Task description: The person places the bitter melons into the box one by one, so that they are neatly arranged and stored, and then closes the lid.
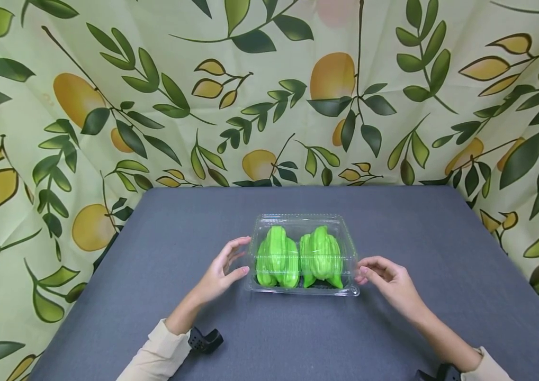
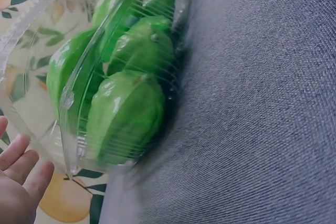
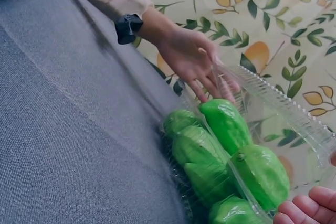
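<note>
A clear plastic clamshell box (image 1: 350, 290) stands on the table, with several glossy, ridged green fruits (image 1: 276, 256) inside in two clusters. At the box's left side is my left hand (image 1: 219, 272), its thumb and fingers spread apart. In the left wrist view those fingers (image 2: 23, 163) lie beside the clear wall, and the right wrist view shows the same hand (image 3: 189, 61) from across the box. My right hand (image 1: 388, 278) is at the right side, fingers loosely bent, fingertips right at the edge. Its fingers (image 3: 310, 208) show close to the lid's corner in the right wrist view.
The table (image 1: 193, 211) has a grey-blue cloth cover, with room around the box. A leaf-and-fruit patterned curtain (image 1: 269, 79) hangs behind and along the sides. Black wrist devices (image 1: 205, 340) sit at both light sleeves.
</note>
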The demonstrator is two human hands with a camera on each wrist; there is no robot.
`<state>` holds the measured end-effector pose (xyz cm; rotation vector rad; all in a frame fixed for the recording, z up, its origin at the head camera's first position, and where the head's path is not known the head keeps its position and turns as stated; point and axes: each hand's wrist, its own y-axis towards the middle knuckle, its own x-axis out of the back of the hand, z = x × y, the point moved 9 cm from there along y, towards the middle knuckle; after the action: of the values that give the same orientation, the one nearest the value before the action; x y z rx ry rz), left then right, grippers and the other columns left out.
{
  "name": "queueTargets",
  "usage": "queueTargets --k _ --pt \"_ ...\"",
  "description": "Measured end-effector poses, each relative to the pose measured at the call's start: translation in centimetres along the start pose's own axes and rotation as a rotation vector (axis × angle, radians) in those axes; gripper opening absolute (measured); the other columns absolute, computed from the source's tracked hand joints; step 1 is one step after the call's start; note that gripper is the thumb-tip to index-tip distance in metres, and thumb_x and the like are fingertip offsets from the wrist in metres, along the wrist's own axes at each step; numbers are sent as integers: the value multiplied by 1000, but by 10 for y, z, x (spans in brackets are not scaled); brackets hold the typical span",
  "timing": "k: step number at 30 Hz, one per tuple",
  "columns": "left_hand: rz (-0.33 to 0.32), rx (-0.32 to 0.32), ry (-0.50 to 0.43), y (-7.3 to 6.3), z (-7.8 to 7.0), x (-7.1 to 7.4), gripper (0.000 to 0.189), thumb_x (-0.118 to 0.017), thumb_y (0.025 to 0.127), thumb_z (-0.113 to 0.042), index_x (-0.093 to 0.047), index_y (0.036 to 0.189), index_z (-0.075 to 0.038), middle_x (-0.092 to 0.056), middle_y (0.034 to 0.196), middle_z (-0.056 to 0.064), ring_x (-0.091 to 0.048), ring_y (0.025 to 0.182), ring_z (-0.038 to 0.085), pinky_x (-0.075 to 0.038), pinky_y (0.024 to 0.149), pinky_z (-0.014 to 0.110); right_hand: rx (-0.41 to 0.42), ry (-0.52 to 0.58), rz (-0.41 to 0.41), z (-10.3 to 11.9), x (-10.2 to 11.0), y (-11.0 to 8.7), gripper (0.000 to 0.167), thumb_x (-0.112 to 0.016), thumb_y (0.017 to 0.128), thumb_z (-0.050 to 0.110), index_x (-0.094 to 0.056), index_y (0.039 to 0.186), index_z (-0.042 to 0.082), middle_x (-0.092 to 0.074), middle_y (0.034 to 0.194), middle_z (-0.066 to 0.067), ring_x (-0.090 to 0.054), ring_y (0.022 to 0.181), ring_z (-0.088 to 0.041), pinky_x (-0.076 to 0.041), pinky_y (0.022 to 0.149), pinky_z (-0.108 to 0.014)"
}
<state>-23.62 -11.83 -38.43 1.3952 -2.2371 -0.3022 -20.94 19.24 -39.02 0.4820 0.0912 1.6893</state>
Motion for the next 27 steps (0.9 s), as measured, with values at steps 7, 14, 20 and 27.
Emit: queueTargets --k 7,14,20,27 --pt "-13 20 50 -1 7 -3 53 -57 89 8 -35 136 13 -33 141 39 -33 134 -12 -36 112 16 -16 -22 -4 -6 -1 -3 8 -57 91 -6 -59 97 -10 -65 79 14 -61 66 -2 -51 62 -18" --pt "-40 34 121 -1 12 -4 53 -60 88 5 -37 137 8 -38 142 33 -33 134 -12 -39 113 41 -40 -61 -28 -12 -2 -1 12 -58 91 -5 -58 97 -15 -62 74 14 -58 62 -1 -50 57 -21" --pt "-54 60 180 -2 15 -4 56 -61 89 1 -38 139 5 -40 145 28 -34 135 -6 -38 110 53 -85 -99 -50 -20 -1 0 12 -60 89 -5 -62 98 -11 -58 72 17 -54 59 -1 -46 52 -23" --pt "-49 98 217 -2 19 -5 59 -61 90 -2 -37 144 1 -39 149 23 -35 142 27 -34 110 58 -153 -146 -65 -28 1 3 14 -63 89 -1 -64 100 -9 -58 73 17 -53 60 -1 -47 52 -22"
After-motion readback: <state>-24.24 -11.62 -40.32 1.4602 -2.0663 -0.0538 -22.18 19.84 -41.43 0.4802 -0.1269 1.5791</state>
